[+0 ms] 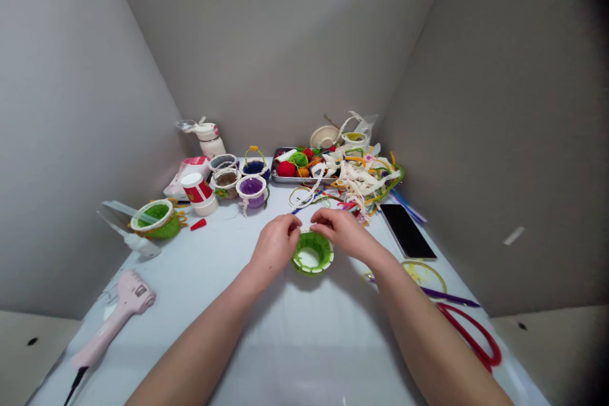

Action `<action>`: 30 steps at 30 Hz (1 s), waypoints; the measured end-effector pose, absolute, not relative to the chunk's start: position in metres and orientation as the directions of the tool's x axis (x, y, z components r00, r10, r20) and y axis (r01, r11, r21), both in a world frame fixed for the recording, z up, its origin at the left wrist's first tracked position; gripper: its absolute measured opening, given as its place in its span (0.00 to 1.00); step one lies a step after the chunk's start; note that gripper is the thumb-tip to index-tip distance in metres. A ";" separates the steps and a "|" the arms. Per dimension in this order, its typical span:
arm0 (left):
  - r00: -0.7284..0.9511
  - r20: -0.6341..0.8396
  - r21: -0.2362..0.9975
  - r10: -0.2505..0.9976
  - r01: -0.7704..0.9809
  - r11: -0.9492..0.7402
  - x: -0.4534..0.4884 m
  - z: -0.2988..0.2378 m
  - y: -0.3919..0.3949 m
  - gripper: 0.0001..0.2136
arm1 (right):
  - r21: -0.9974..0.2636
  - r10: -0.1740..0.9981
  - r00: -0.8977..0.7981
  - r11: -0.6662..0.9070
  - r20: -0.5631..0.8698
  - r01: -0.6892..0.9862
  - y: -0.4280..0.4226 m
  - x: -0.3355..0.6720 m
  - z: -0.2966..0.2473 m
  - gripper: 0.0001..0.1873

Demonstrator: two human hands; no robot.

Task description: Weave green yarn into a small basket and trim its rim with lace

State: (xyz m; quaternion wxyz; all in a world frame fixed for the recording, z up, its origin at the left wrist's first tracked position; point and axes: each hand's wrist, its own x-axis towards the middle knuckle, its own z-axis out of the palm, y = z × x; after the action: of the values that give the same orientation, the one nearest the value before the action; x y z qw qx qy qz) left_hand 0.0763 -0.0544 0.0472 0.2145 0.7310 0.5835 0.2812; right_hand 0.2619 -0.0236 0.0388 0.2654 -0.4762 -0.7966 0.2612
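A small green yarn-wrapped basket (pixel 313 268) with a white bottom and white notches round its rim stands on the table between my hands. At its far rim, a short length of white braided cord (pixel 305 228) runs between my fingertips. My left hand (pixel 278 240) is closed in a pinch on the cord at the rim's left side. From the right, my right hand (pixel 341 232) pinches the cord too, with thumb and forefinger together. The fingertips partly cover the cord and the rim.
A pink glue gun (pixel 113 314) lies at left, near a green basket (pixel 159 219). Small baskets (pixel 252 189), a white bottle (pixel 209 139) and a yarn tray (pixel 304 179) stand behind. Tangled cords (pixel 366 177), a phone (pixel 408 231) and red-handled scissors (pixel 476 336) are at right.
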 end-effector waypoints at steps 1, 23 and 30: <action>0.158 0.158 0.648 0.975 0.729 -0.223 0.076 0.047 -0.054 0.08 | -0.681 0.903 -0.397 0.396 0.166 0.616 -0.023 0.261 0.038 0.04; 0.059 -0.026 0.898 0.998 0.440 -0.003 0.078 0.017 -0.037 0.10 | -0.668 0.903 -0.364 0.418 0.229 0.616 -0.020 0.254 0.028 0.06; 0.053 -0.058 0.925 0.997 0.378 0.033 0.079 0.018 -0.036 0.11 | -0.716 0.926 -0.330 0.357 0.185 0.600 -0.019 0.253 0.027 0.07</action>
State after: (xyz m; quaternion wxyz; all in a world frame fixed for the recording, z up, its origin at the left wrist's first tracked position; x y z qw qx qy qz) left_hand 0.0788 -0.0356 0.0181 0.4218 0.5904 0.5820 0.3670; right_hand 0.2531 -0.0192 0.0270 0.2976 -0.4963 -0.7682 0.2739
